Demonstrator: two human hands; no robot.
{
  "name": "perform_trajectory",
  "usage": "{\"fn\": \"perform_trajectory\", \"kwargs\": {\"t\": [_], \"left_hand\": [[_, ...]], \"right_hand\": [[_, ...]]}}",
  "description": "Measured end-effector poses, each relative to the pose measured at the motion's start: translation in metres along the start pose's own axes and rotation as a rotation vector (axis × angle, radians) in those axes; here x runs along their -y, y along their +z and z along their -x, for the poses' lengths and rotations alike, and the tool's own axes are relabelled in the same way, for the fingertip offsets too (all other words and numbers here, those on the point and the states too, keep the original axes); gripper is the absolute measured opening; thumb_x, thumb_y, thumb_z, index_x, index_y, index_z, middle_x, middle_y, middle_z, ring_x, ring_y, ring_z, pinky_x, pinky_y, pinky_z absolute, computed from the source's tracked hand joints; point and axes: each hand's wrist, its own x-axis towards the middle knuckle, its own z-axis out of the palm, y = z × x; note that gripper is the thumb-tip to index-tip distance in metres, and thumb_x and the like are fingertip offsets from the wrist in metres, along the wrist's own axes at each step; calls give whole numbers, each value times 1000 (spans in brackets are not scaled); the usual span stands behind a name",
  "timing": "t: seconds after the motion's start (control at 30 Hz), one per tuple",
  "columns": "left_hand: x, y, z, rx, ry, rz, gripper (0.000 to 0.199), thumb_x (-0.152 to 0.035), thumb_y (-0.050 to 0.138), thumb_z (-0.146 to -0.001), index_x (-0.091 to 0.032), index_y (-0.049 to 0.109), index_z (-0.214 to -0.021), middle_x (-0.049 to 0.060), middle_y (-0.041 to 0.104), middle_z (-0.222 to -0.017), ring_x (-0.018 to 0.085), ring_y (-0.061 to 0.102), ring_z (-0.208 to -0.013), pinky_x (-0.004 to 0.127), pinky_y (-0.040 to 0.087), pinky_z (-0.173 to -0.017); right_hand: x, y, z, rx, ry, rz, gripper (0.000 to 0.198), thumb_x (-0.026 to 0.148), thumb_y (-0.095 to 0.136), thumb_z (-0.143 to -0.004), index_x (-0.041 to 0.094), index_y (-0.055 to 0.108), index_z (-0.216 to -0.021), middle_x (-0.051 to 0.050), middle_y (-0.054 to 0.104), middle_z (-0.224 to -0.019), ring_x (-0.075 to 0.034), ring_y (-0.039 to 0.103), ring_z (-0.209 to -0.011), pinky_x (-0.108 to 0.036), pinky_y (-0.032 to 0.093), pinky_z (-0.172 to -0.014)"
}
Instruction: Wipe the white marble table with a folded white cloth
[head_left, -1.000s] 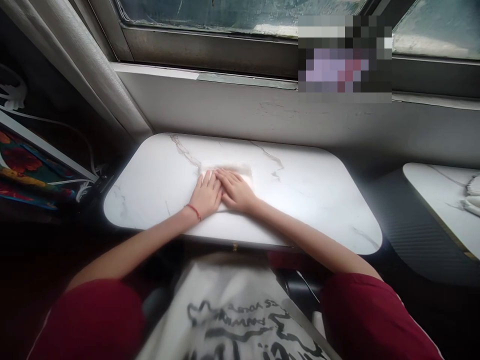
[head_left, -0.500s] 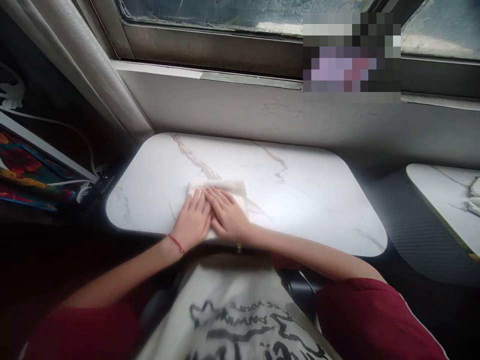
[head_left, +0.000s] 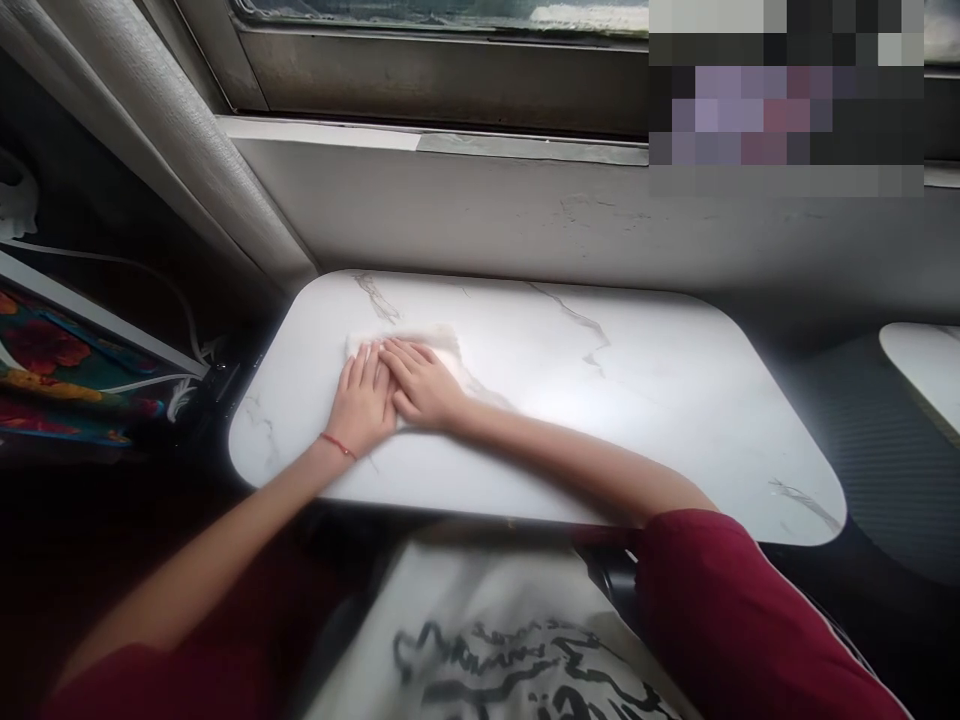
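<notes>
A white cloth (head_left: 441,342) lies on the white, marble-patterned tabletop (head_left: 675,410), left of its middle. My left hand (head_left: 361,402), with a red cord at the wrist, rests on the cloth with its fingers stretched out. Beside it and touching it, my right hand (head_left: 424,388) lies flat, its fingertips partly over the left fingers. Both hands press the cloth against the top without gripping it. The middle of the cloth is hidden beneath them.
A window ledge (head_left: 330,134) runs along the wall behind the table. A pale curtain (head_left: 142,110) hangs at the left, above a colourful patterned fabric (head_left: 60,370) and white cables. A second white tabletop (head_left: 930,365) stands at the right edge.
Both hands have slid the cloth left and away from me across the tabletop. The view has shifted slightly, and the second tabletop shows less at the right.
</notes>
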Motion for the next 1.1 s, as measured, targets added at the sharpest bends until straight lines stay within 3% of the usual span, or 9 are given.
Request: {"fn": "perform_trajectory", "kwargs": {"t": [0.13, 0.3, 0.63, 0.87, 1.1], "left_hand": [[21, 8, -33, 16, -69, 9, 63, -27, 33, -96, 3, 43, -149, 25, 36, -162, 37, 28, -154, 52, 24, -125], [52, 15, -79, 55, -47, 39, 65, -28, 34, -95, 4, 40, -151, 25, 32, -164, 35, 25, -155, 51, 20, -126], [109, 31, -144, 67, -18, 76, 65, -26, 31, -94, 3, 37, -152, 22, 33, -164, 32, 25, -156, 50, 17, -128], [116, 31, -151, 50, -43, 78, 64, -24, 30, -94, 5, 40, -150, 24, 39, -160, 33, 28, -155, 49, 17, -128], [114, 15, -114, 104, -32, 21, 64, -26, 29, -95, 7, 39, -149, 25, 34, -163, 32, 26, -155, 48, 18, -128]], "right_hand": [[-32, 10, -37, 4, -46, -2, 59, 25, 39, -91, 2, 47, -144, -22, 49, -154, -30, 42, -147, -50, 33, -122], [-66, 21, -77, -5, 3, 27, 59, 25, 39, -91, -1, 49, -143, -23, 49, -154, -31, 44, -145, -48, 32, -121], [-106, 38, -141, -39, 92, 35, 55, 27, 36, -93, 5, 52, -141, -19, 55, -150, -31, 48, -141, -48, 35, -117], [-113, 45, -156, -35, 103, 53, 51, 26, 34, -93, 10, 55, -136, -16, 59, -146, -29, 51, -137, -46, 37, -116], [-83, 51, -144, 6, 39, 73, 55, 27, 34, -94, 3, 50, -140, -22, 49, -154, -30, 44, -145, -50, 33, -121]]}}
